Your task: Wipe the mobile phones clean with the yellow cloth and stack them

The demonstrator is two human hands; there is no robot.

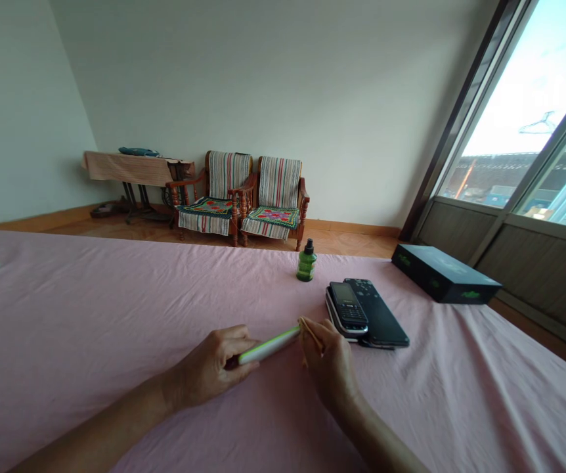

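Two wooden armchairs (279, 180) stand against the pale wall (352, 98) at upper centre, beyond the wrinkled pink sheet (106, 295) filling the lower frame. Over the sheet, at lower centre, I see a thin white slab (270, 346) with a green edge, its long axis rising from lower left to upper right, the left hand (221, 364) pinching its lower-left end, the right hand (329, 361) pinching a tan cloth (309, 330) at its upper-right end
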